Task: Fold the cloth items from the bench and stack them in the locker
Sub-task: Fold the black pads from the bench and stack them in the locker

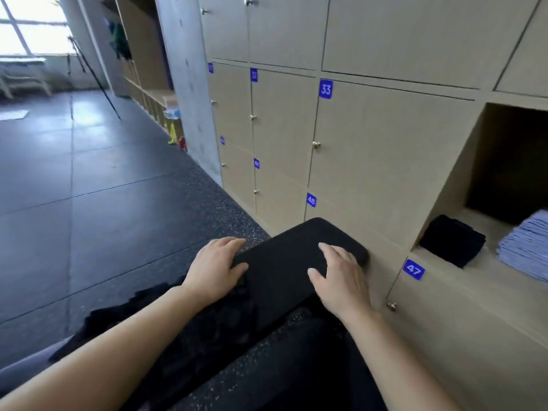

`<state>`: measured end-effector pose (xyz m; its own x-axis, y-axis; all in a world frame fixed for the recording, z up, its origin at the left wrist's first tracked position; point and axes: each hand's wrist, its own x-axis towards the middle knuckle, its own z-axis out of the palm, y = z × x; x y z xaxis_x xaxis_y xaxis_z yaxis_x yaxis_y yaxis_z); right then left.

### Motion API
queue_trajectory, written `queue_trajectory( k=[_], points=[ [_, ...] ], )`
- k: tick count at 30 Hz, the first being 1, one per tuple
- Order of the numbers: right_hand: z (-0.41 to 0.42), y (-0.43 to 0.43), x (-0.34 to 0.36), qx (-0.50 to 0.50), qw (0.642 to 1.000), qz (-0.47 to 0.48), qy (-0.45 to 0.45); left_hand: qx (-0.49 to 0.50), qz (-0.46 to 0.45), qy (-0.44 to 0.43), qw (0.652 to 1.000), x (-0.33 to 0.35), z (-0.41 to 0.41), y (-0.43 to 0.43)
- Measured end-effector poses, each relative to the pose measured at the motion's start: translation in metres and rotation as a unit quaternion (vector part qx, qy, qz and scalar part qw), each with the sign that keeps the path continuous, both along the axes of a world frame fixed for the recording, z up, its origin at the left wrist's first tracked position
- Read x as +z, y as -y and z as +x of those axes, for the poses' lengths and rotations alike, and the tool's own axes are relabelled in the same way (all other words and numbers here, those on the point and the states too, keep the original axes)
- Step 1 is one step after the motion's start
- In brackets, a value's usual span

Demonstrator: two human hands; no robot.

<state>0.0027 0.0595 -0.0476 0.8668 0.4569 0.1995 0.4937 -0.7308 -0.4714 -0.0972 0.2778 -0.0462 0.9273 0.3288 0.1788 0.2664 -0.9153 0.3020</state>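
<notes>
Both my hands lie flat, fingers spread — left hand (pixel 214 266), right hand (pixel 338 269) — pressing the black cloth (pixel 284 262) onto the tabletop to set its fold, gripping nothing; the open locker (pixel 504 161) waits at two o'clock.

My forearms run off the bottom edge. The lavender stack (pixel 527 250) in the open locker (pixel 444 200) is cut by the right edge. The locker's back is too dark to read (just shadow). Far number plates (pixel 210 67) blur past reading.
</notes>
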Motion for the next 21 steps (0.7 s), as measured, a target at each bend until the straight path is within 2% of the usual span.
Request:
queue_trajectory(
  k=[11, 21],
  points=[
    [-0.065, -0.093, -0.036, 0.13, 0.991, 0.001, -0.023, 0.191, -0.027, 0.008, 0.981, -0.002, -0.16, -0.101],
    [-0.115, -0.17, -0.069, 0.252, 0.965, -0.046, -0.049, 0.32, -0.066, 0.006, 0.945, -0.042, -0.245, -0.137]
  ],
)
